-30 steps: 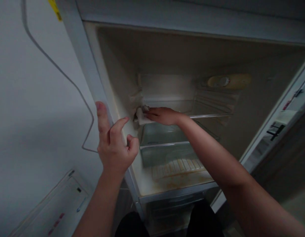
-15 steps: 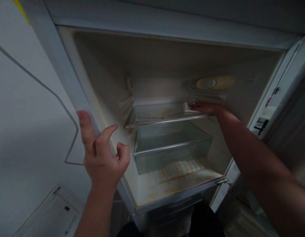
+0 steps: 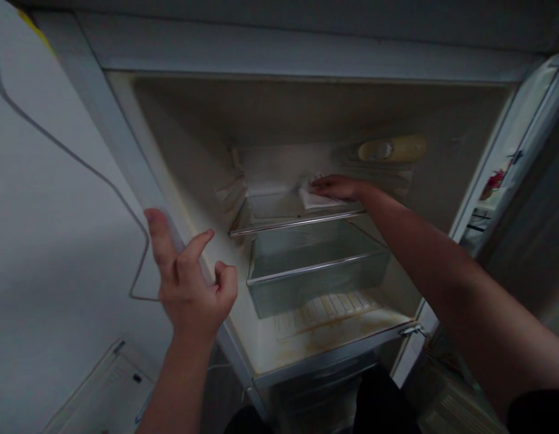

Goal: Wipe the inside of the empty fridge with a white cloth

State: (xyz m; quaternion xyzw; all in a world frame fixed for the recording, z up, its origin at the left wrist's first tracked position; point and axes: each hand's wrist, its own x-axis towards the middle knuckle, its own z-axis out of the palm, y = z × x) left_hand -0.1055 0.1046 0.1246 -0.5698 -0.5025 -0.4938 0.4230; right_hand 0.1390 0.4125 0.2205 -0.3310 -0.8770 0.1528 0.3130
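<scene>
My right hand (image 3: 337,187) reaches deep into the open fridge and presses a white cloth (image 3: 313,199) flat on the glass shelf (image 3: 279,214), a little right of the shelf's middle. My left hand (image 3: 189,280) rests on the fridge's left front edge (image 3: 125,163), thumb up along it and fingers loosely curled, with nothing in it.
Below the shelf sits a clear plastic drawer (image 3: 315,271). The stained fridge floor (image 3: 333,331) lies in front of it. A yellowed thermostat dial (image 3: 390,149) is on the back wall at upper right. The fridge door (image 3: 514,163) stands open at the right. A grey cable (image 3: 71,157) runs down the left wall.
My right hand with the cloth went from the shelf's left end to its far right, then came back leftward toward the middle. The left hand has stayed on the fridge edge.
</scene>
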